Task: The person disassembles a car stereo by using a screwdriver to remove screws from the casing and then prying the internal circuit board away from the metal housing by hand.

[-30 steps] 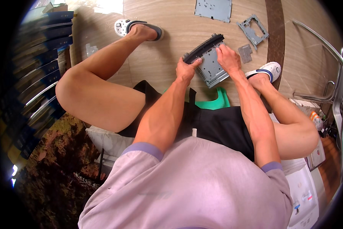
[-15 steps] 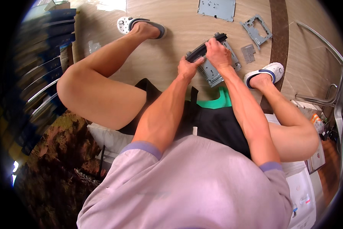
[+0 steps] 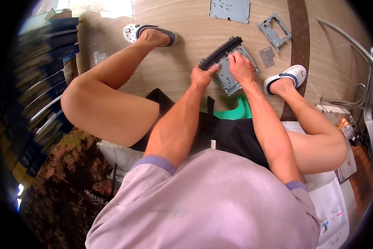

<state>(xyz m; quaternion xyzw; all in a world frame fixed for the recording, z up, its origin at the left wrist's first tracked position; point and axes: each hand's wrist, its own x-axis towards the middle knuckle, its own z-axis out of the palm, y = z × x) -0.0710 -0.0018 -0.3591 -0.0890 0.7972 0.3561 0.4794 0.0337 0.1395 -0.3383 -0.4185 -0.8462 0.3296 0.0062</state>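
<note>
A car stereo unit [image 3: 228, 74] with a grey metal case sits tilted on the floor ahead of me, between my feet. Its long black front panel [image 3: 222, 52] carries a round knob at each end and faces away from me. My left hand [image 3: 202, 75] grips the left end of that panel, thumb laid over the case. Over the right part of the case is my right hand [image 3: 241, 68], its fingers curled in a pinch. Whatever lies between those fingertips is too small or hidden to make out.
Beyond the unit lie a flat grey metal plate [image 3: 230, 10], a grey bracket [image 3: 274, 33] with a large cut-out, and a small perforated plate [image 3: 266, 56]. A green stool edge [image 3: 232, 113] shows beneath me. Metal tubing [image 3: 352, 39] curves along the right; dark stacked boxes [image 3: 55, 62] stand left.
My right hand has come off the black front panel and moved nearer to me, onto the grey case. My left hand keeps its hold on the panel's left end.
</note>
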